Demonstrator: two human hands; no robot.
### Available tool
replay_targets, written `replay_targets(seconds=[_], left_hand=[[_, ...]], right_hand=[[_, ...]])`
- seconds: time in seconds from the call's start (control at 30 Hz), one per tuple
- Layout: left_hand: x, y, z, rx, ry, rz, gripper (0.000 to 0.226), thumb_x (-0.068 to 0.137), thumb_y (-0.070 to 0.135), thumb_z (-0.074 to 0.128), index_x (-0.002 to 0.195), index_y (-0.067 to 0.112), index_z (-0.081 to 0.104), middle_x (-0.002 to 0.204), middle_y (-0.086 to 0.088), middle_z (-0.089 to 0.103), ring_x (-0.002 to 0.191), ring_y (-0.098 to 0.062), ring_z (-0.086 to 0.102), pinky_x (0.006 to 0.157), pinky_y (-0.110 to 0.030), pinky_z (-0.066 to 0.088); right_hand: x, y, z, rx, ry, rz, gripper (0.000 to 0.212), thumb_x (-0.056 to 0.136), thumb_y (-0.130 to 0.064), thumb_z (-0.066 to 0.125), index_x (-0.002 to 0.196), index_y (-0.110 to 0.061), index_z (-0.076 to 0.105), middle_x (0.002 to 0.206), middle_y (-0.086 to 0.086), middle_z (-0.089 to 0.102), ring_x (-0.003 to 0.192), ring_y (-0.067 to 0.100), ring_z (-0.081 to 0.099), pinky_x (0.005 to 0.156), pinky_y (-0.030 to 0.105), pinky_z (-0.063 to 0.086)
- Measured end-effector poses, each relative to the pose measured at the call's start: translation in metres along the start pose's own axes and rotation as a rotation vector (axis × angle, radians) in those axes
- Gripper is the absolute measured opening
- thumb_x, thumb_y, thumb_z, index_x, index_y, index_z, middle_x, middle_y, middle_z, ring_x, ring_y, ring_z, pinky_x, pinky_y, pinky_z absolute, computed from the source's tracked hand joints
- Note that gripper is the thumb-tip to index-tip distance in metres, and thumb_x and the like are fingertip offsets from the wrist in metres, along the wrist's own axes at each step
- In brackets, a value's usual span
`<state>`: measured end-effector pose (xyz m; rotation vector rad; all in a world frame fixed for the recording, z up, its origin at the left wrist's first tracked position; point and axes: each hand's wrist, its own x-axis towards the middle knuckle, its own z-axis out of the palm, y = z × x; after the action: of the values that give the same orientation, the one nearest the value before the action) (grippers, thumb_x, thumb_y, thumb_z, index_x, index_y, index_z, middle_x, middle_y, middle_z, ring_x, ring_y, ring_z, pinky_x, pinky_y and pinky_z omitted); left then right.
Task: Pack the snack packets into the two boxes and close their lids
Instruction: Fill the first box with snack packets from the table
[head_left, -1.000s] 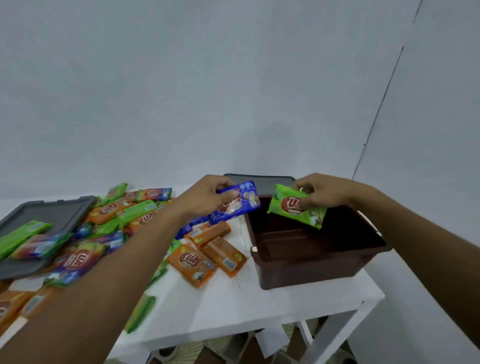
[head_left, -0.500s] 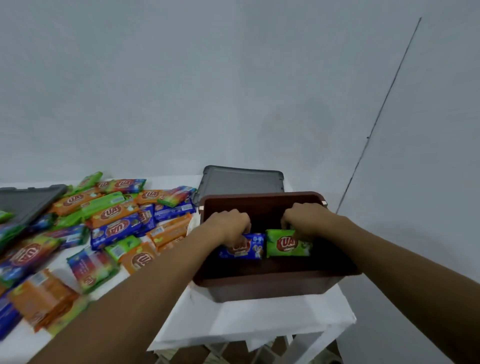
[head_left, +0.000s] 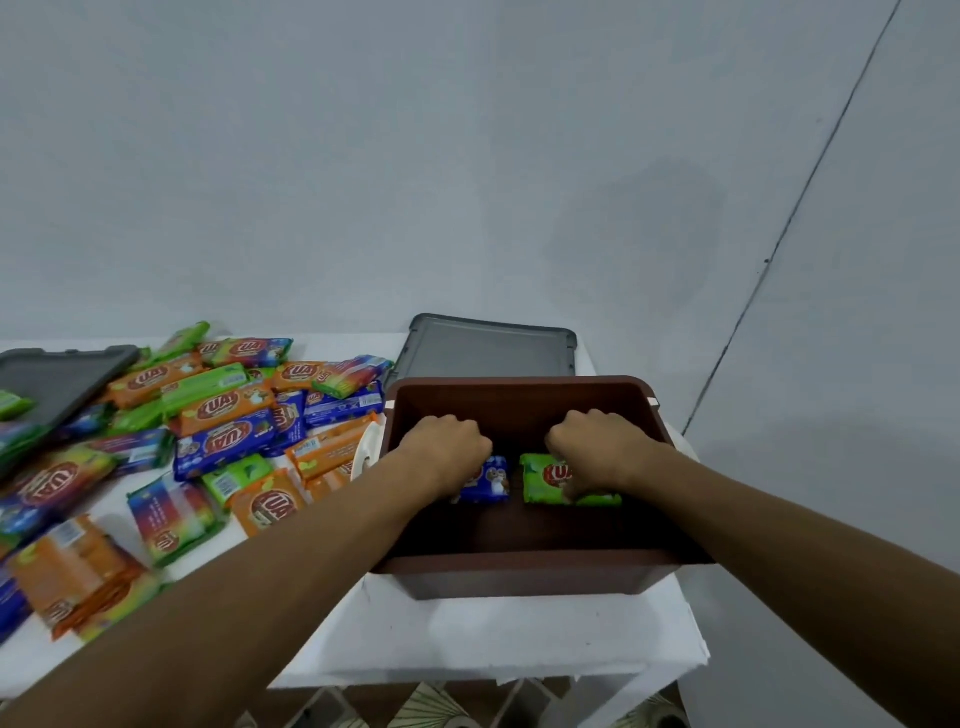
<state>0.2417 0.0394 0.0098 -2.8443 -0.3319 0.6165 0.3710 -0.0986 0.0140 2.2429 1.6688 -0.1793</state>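
A brown plastic box (head_left: 519, 574) stands open at the right end of the white table. Both my hands are down inside it. My left hand (head_left: 447, 449) is closed over a blue snack packet (head_left: 488, 480) on the box floor. My right hand (head_left: 597, 447) is closed over a green snack packet (head_left: 545, 480) lying beside the blue one. The box's grey lid (head_left: 493, 345) lies flat behind it. Several orange, blue, green and rainbow packets (head_left: 223, 441) are heaped on the table to the left.
A second grey lid (head_left: 57, 382) lies at the far left with packets on and around it. The white table (head_left: 493, 639) ends just right of the box, near the wall corner. A patterned floor shows under the table.
A second ago both hands held the packets above the box. They have gone down into it, and the packets now rest on its floor. The view has shifted right and closer.
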Motion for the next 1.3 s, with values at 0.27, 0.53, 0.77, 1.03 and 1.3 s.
replay_targets(seconds=[0.27, 0.53, 0.77, 1.03, 1.3], left_hand=[[-0.027, -0.030, -0.009, -0.002, 0.141, 0.063, 0.030, 0.089, 0.039, 0.064, 0.111, 0.020, 0.061, 0.114, -0.004, 0.062, 0.101, -0.025, 0.060, 0.083, -0.039, 0.049], [-0.085, -0.151, 0.051, -0.137, 0.717, -0.020, 0.020, 0.088, 0.025, 0.058, 0.103, 0.013, 0.064, 0.100, -0.006, 0.061, 0.091, -0.029, 0.057, 0.068, -0.040, 0.045], [-0.126, -0.232, 0.147, -0.258, 0.242, -0.347, 0.070, 0.089, 0.044, 0.063, 0.146, 0.018, 0.032, 0.146, -0.009, 0.038, 0.128, -0.030, 0.043, 0.096, -0.040, 0.047], [-0.125, -0.249, 0.170, -0.332, 0.304, -0.276, 0.079, 0.083, 0.062, 0.060, 0.144, 0.018, 0.037, 0.132, -0.010, 0.050, 0.119, -0.028, 0.050, 0.089, -0.039, 0.048], [-0.130, -0.267, 0.167, -0.201, 0.168, 0.125, 0.078, 0.091, 0.015, 0.062, 0.149, 0.046, 0.019, 0.159, 0.004, 0.009, 0.143, -0.030, 0.015, 0.103, -0.050, 0.038]], right_hand=[[0.005, -0.002, -0.018, 0.047, -0.014, 0.021, 0.038, 0.076, -0.043, 0.077, 0.107, -0.024, 0.063, 0.108, 0.000, 0.058, 0.093, 0.022, 0.057, 0.069, 0.032, 0.040], [0.033, -0.068, -0.082, 0.222, 0.272, 0.013, 0.010, 0.084, -0.035, 0.068, 0.093, -0.031, 0.065, 0.085, -0.012, 0.069, 0.089, 0.015, 0.061, 0.069, 0.030, 0.044], [0.080, -0.175, -0.126, 0.170, 0.322, -0.081, 0.003, 0.087, -0.030, 0.061, 0.090, -0.031, 0.059, 0.082, -0.011, 0.054, 0.080, 0.013, 0.054, 0.064, 0.029, 0.040], [0.121, -0.282, -0.092, 0.125, -0.084, -0.022, 0.031, 0.085, -0.048, 0.063, 0.081, -0.020, 0.052, 0.080, -0.002, 0.056, 0.072, 0.011, 0.053, 0.063, 0.026, 0.047], [0.114, -0.313, -0.073, 0.247, -0.111, 0.157, 0.050, 0.079, -0.052, 0.071, 0.109, -0.014, 0.060, 0.091, 0.001, 0.063, 0.075, 0.011, 0.058, 0.065, 0.023, 0.049]])
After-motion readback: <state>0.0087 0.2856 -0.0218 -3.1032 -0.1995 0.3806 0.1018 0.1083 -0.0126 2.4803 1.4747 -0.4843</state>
